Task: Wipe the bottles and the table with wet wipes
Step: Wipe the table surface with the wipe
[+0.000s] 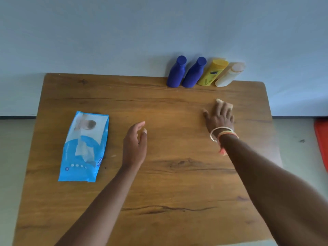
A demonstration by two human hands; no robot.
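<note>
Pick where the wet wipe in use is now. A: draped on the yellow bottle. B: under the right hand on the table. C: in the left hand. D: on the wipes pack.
B: the wet wipe peeks out from under the right hand, flat on the wooden table; the left hand holds nothing.

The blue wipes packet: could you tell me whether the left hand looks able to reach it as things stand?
Probably yes. The left hand is open and holds nothing, just to the right of the wipes packet, with only table surface between them.
</note>
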